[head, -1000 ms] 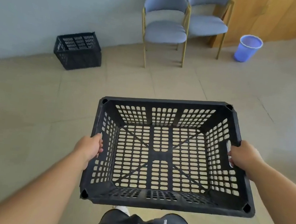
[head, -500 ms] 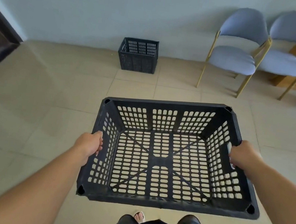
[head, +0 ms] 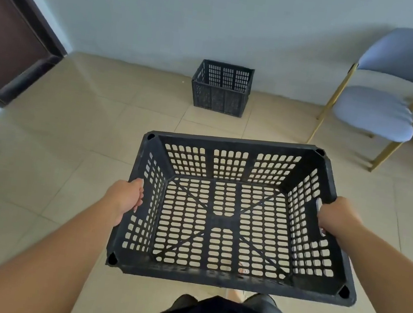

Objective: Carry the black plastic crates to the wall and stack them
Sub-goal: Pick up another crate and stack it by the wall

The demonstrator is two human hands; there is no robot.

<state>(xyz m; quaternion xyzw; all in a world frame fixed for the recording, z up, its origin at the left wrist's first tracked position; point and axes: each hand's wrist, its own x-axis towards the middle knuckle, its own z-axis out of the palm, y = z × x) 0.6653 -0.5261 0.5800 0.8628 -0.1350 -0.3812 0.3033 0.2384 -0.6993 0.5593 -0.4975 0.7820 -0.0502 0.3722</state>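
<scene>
I carry an empty black slotted plastic crate [head: 238, 144] level in front of me, above the tiled floor. My left hand [head: 126, 195] grips its left side wall. My right hand [head: 336, 218] grips the right side wall at the handle slot. A second black crate [head: 219, 97] stands on the floor against the pale wall [head: 166, 12], straight ahead of the carried one. It looks like two crates stacked, one on the other.
A dark brown door [head: 9, 33] is at the left. Two blue-grey chairs [head: 379, 110] with gold legs stand at the right by the wall. Beige tiled floor [head: 85, 127] lies between me and the far crate.
My view has swung left and moved forward: the far crate went from upper left to straight ahead and larger. The chairs slid right, the blue bin left view. Both hands keep their hold.
</scene>
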